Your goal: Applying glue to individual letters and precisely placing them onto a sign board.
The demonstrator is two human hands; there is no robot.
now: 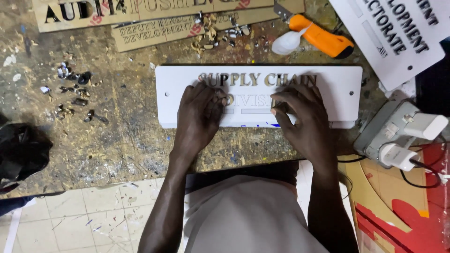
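So right now both hands are down flat on the white sign plate (pixel 328 82), which sits on the paint-splattered workbench (pixel 126 136) with its near long edge close to the bench's front edge. My left hand (pixel 199 115) is pressing on the left part of the lower row, fingers spread and not gripping anything, just palm and fingertips on the plate. My right hand (pixel 302 117) is a bit right of the plate's middle, fingertips pinched down on what looks like a small gold letter (pixel 280 108), though I honestly can't tell if I'm holding it or only pushing it into place. As far as I can judge, the top row of gold letters (pixel 258 78) is all seated, and the lower row is only partly filled, with pale empty slots showing between my hands. Room-wise: behind the plate there are cardboard stencil strips (pixel 159 33), an orange utility knife (pixel 321 37) and a little white bottle (pixel 286 43), so sliding it away from me is tight. Right of the plate a power strip with white plugs (pixel 398 136) sits near the corner. Left of the plate it's mostly bare bench with loose offcut bits (pixel 75 89) further out.
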